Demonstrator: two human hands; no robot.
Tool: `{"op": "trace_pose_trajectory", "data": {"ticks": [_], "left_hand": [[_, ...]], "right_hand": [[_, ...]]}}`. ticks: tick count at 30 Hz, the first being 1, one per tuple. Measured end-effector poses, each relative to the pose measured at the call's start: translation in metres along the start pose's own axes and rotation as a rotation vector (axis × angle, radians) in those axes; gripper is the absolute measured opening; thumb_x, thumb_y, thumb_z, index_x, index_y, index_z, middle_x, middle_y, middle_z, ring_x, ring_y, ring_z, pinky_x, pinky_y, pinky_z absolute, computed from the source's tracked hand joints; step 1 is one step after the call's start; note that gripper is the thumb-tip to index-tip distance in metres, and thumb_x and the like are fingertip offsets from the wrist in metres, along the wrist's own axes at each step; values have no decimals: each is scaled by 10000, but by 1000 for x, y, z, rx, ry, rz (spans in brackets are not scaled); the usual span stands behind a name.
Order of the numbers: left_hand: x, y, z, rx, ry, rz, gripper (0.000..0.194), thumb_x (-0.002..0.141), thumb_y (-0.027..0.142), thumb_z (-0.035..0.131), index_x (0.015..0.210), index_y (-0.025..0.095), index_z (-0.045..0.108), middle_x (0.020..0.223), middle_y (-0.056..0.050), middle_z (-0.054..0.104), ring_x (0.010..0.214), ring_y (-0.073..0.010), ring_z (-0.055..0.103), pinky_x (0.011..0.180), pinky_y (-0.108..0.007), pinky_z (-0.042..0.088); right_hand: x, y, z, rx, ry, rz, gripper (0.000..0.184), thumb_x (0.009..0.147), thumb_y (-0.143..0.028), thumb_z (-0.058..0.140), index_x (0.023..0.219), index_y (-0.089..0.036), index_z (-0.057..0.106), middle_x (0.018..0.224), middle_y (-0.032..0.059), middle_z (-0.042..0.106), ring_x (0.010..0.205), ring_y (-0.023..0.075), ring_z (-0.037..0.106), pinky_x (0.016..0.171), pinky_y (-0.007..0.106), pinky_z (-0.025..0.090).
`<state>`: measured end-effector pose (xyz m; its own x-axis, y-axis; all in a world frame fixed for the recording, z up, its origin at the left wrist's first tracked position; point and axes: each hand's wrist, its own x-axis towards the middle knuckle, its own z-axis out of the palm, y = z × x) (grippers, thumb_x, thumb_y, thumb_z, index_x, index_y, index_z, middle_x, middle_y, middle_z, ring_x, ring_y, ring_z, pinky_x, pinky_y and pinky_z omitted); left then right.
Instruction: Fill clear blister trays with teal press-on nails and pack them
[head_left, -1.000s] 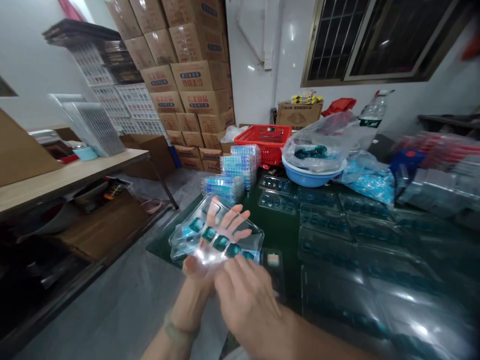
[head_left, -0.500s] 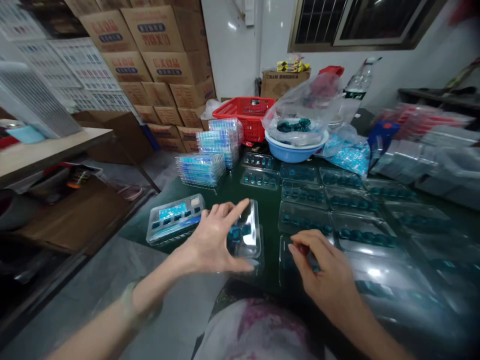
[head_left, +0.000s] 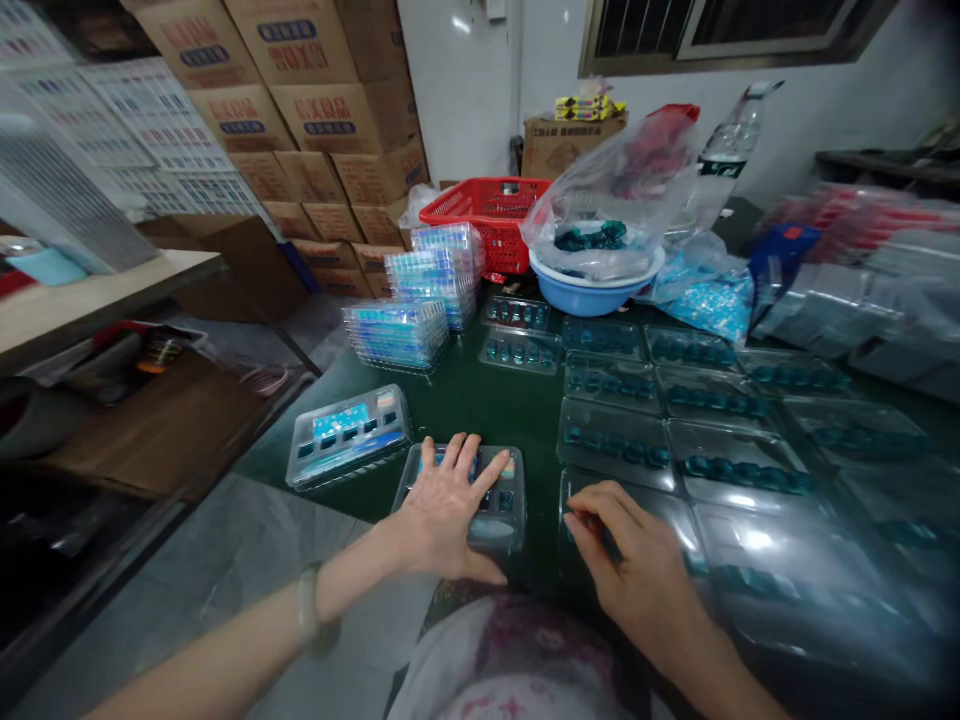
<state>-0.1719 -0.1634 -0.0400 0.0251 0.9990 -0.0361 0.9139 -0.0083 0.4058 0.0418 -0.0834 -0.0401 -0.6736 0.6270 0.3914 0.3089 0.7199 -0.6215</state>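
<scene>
My left hand [head_left: 442, 510] lies flat with spread fingers on a clear plastic tray [head_left: 504, 528], which has dark square pieces in its compartments. The hand covers much of this tray. To its left rests a similar filled tray [head_left: 349, 437], with a light-blue packet, dark squares and a blue item inside. My right hand [head_left: 634, 550] has thumb and forefinger pinched together over the left end of a clear tray [head_left: 564, 490]. Whatever sits between those fingertips is too small to make out. Rows of clear trays holding teal pieces [head_left: 746, 473] spread out to the right.
Stacks of filled trays [head_left: 397, 332] stand at the back left. Behind are a red basket [head_left: 487, 215], a blue basin [head_left: 596, 295] with teal pieces in a plastic bag, and a bag of light-blue packets [head_left: 705, 295]. A water bottle [head_left: 731, 145] stands behind.
My left hand has brought a clear plastic piece down and left onto the tray, and its fingers have flattened and spread. My right hand has shifted slightly left and down, still pinched.
</scene>
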Motion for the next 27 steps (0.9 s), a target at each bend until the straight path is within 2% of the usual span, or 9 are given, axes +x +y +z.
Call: {"op": "trace_pose_trajectory", "data": {"ticks": [5, 8, 10, 13, 16, 19, 21, 24, 27], "left_hand": [[-7, 8, -20, 175, -89, 35, 1118, 374, 557, 685, 1346, 251, 228, 1178, -185, 407, 1066, -415, 337, 876, -593, 158], [-18, 3, -48, 310, 2, -35, 1088, 410, 494, 672, 1355, 242, 196, 1139, -179, 406, 1013, -384, 370, 837, -551, 229], [-24, -15, -71, 425, 113, -122, 1019, 480, 498, 634, 1358, 252, 178, 1153, -178, 387, 1029, -377, 360, 834, -538, 230], [-29, -60, -95, 559, 201, -299, 943, 537, 548, 584, 1350, 262, 203, 1148, -174, 397, 1030, -391, 356, 812, -538, 237], [-32, -106, -101, 490, 54, -431, 958, 530, 624, 559, 1347, 261, 216, 1155, -179, 428, 1047, -406, 359, 805, -541, 250], [-32, -130, -103, 444, -23, -424, 984, 501, 666, 563, 1342, 274, 235, 1237, -192, 411, 1102, -425, 337, 823, -572, 237], [-25, -135, -112, 448, 72, -395, 915, 545, 666, 542, 1330, 289, 260, 1304, -184, 360, 1155, -430, 283, 829, -596, 220], [4, -140, -137, 461, 327, -318, 679, 705, 580, 453, 1282, 235, 359, 1314, -173, 362, 1155, -397, 296, 833, -579, 236], [44, -151, -161, 450, 347, -211, 481, 773, 445, 439, 1180, 192, 488, 1244, -150, 454, 1111, -342, 370, 862, -500, 269]], "right_hand": [[0, 3, 2, 20, -6, -44, 92, 837, -211, 443, 871, -211, 528, 808, 23, 553, 674, 119, 539, 600, 234, 432], [1, 9, -1, 11, 20, -58, 87, 829, -220, 459, 879, -218, 530, 820, 22, 558, 685, 117, 549, 605, 224, 441], [2, 13, -3, -3, 29, -43, 83, 828, -230, 461, 867, -218, 533, 811, 20, 559, 672, 113, 550, 593, 216, 442], [2, 19, -4, -34, 2, -15, 82, 832, -240, 453, 849, -221, 531, 791, 11, 557, 641, 104, 549, 574, 207, 441], [-1, 28, -3, -80, -19, -19, 79, 835, -247, 446, 852, -227, 520, 782, 7, 557, 624, 105, 552, 555, 211, 439], [-2, 36, 0, -131, -62, -10, 77, 842, -252, 430, 859, -232, 502, 780, 9, 552, 624, 114, 555, 542, 222, 437], [1, 37, 1, -149, -95, -1, 80, 850, -251, 414, 864, -235, 491, 781, 9, 548, 627, 117, 556, 541, 228, 437], [13, 32, 2, -160, -127, -11, 82, 852, -241, 403, 859, -240, 484, 772, 1, 542, 613, 116, 555, 528, 230, 433], [27, 22, 5, -161, -174, -29, 87, 849, -225, 399, 855, -244, 483, 770, -8, 537, 600, 113, 555, 523, 230, 431]]}}
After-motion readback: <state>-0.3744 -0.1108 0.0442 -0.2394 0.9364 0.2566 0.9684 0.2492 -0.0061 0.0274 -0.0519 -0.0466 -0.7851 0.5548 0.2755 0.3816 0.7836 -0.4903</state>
